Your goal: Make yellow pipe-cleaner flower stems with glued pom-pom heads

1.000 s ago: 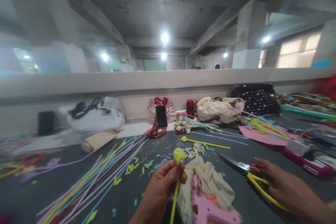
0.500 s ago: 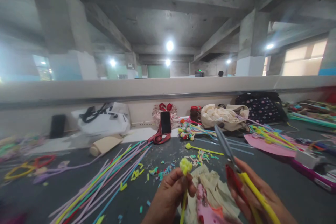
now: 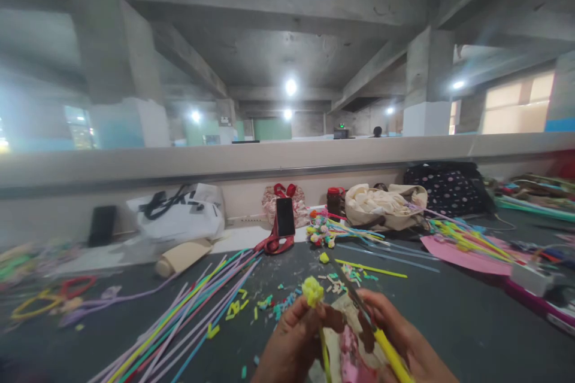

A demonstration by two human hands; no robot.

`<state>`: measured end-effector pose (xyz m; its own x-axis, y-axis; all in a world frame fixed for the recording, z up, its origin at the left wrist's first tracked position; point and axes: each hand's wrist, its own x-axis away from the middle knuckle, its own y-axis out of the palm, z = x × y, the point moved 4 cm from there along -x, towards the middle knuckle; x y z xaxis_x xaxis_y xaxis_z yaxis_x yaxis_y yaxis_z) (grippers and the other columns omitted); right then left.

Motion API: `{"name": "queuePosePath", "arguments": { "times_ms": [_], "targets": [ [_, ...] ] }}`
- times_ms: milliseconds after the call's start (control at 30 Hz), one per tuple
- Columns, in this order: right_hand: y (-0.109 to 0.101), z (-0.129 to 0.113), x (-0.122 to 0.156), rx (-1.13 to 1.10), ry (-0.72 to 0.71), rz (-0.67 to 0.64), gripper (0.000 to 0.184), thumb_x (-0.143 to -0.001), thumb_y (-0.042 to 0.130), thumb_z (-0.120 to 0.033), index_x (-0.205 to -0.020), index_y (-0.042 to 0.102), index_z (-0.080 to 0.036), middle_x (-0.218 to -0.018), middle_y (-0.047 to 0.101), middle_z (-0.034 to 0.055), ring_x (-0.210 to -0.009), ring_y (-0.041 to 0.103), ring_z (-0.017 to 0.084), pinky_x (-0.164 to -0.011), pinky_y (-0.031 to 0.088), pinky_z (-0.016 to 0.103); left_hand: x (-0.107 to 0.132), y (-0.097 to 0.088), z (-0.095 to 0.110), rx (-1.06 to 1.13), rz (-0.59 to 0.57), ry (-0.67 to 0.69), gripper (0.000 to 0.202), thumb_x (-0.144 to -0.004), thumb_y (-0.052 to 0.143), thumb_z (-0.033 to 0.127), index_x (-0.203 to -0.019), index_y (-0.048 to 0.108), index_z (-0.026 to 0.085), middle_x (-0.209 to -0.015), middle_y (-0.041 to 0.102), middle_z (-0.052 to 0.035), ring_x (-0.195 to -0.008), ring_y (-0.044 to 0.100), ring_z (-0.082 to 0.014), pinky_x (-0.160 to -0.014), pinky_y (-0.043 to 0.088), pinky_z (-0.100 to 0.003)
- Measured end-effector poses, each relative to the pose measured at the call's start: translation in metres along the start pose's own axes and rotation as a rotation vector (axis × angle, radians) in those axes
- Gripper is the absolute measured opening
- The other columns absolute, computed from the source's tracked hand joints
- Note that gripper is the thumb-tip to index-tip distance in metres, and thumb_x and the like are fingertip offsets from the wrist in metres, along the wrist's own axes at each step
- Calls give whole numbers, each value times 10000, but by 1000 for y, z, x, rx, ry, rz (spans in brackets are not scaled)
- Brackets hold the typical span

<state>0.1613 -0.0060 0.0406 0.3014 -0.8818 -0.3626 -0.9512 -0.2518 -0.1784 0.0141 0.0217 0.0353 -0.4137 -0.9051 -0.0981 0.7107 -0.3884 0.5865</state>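
Note:
My left hand point(image 3: 294, 335) is closed around the thin stem of a yellow flower point(image 3: 313, 291), pinching it just under its bumpy head. The stem runs down below the fingers. My right hand point(image 3: 399, 335) grips a pair of scissors point(image 3: 387, 348) with a yellow handle, whose dark blades point up and left, close to the flower. Beneath the hands lie a crumpled cream cloth point(image 3: 333, 344) and a pink, red-speckled piece point(image 3: 351, 354), both partly covered. Beyond the blade tips is another yellow flower point(image 3: 324, 258) with a long yellow stem.
Long coloured strips point(image 3: 179, 317) lie in a bundle at left. Small cut bits point(image 3: 287, 305) are strewn mid-table. Behind stand a phone point(image 3: 285, 217), a red-lidded jar point(image 3: 333, 203), a cloth bag point(image 3: 386, 209) and finished flowers point(image 3: 321, 228). A power strip point(image 3: 534, 278) sits at right.
My right hand has moved left with the scissors, bringing the blades near the flower in my left hand. The left hand keeps its pinch and has shifted only slightly.

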Motion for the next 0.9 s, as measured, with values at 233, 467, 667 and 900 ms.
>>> {"name": "queuePosePath", "arguments": {
  "times_ms": [233, 467, 667, 900],
  "targets": [
    [3, 11, -1, 415, -5, 61, 413, -629, 609, -365, -1007, 486, -253, -722, 560, -29, -617, 501, 133, -560, 417, 184, -4, -11, -11, -98, -35, -46, 250, -644, 664, 377, -716, 638, 139, -582, 607, -19, -460, 484, -87, -453, 290, -193],
    [3, 14, 0, 578, -90, 54, 380, -637, 565, -275, -1002, 460, -285, -671, 524, -54, -530, 485, 105, -493, 360, 177, 0, -5, -5, -104, -64, -12, 234, -634, 680, 370, -724, 641, 159, -624, 650, -24, -462, 506, -90, -455, 313, -191],
    [-2, 13, 2, 615, -165, 90, 377, -632, 519, -215, -1004, 507, -280, -737, 548, -15, -601, 530, 132, -490, 399, 178, 4, -2, 0, -189, -48, -64, 319, -582, 703, 426, -718, 665, 140, -642, 659, -49, -510, 538, -107, -484, 326, -191],
    [-4, 17, 4, 606, -69, 82, 328, -605, 530, -206, -926, 552, -272, -659, 523, -37, -541, 490, 110, -460, 371, 165, 2, -6, -3, -211, -116, -76, 279, -601, 693, 410, -678, 671, 142, -626, 655, -48, -546, 562, -132, -542, 362, -211]
  ]
}}
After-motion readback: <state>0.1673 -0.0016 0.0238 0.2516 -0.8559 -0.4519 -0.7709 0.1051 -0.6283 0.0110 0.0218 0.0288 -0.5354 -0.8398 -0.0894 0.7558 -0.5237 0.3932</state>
